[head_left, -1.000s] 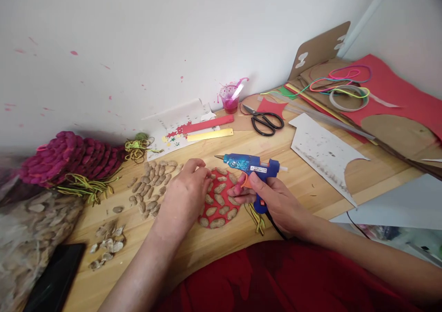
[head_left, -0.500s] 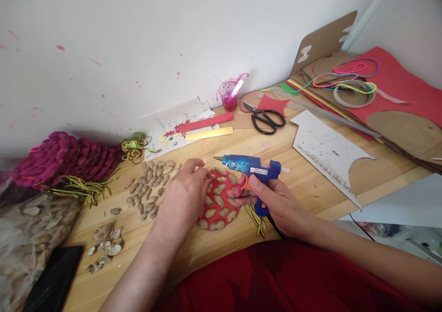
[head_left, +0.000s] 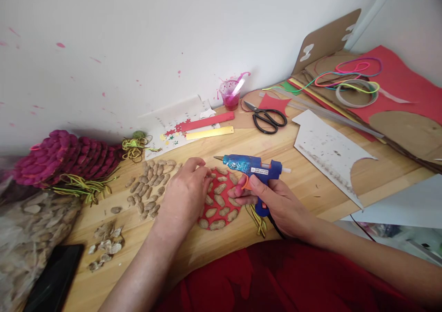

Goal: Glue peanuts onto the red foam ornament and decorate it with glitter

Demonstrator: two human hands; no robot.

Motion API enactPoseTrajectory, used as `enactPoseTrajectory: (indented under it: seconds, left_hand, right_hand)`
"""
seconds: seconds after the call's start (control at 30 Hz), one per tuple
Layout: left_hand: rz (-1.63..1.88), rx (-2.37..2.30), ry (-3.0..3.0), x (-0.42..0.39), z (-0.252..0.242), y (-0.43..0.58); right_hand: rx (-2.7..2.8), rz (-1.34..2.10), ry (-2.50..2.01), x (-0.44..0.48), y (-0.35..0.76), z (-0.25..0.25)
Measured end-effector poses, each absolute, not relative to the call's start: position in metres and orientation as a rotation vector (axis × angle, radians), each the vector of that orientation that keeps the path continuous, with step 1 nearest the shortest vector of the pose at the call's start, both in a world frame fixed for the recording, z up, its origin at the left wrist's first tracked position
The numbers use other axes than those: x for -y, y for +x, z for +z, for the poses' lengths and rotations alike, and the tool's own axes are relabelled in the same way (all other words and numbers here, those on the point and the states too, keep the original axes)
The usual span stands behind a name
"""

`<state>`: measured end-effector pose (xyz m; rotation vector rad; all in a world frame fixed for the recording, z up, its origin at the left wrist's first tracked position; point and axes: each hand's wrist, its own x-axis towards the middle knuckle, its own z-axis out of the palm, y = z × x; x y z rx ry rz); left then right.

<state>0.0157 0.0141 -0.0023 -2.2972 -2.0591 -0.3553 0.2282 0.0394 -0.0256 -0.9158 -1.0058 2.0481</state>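
Observation:
A blue glue gun (head_left: 253,167) with an orange trigger is gripped in my right hand (head_left: 267,194). Its metal nozzle points left, above the far edge of a red disc (head_left: 226,197). Several peanuts (head_left: 217,224) in their shells lie spread over that disc. My left hand (head_left: 186,187) bends over the disc's left edge, fingers curled down and pressed together; the fingertips are partly hidden, and what they pinch is not clear. Left of this hand, loose peanuts (head_left: 145,190) are scattered on the wooden table (head_left: 134,238).
Black scissors (head_left: 267,118) and a cup of pink paint (head_left: 230,95) stand near the wall. Broken shells (head_left: 107,245), a phone (head_left: 53,279) and a bag of peanuts (head_left: 34,229) lie left. Purple discs (head_left: 62,157) are stacked behind. A white board (head_left: 328,150) lies right.
Both hands and the glue gun hold almost the same place. The view has shifted very slightly; nothing is visibly taken up or let go.

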Motion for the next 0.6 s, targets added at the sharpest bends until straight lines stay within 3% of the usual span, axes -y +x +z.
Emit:
enactPoseTrajectory:
  seconds: [0.6]
  left_hand:
    - [-0.689, 2.173, -2.246, -0.015, 0.008, -0.007]
  right_hand:
    - [1.059, 2.041, -0.889, -0.039, 0.231, -0.032]
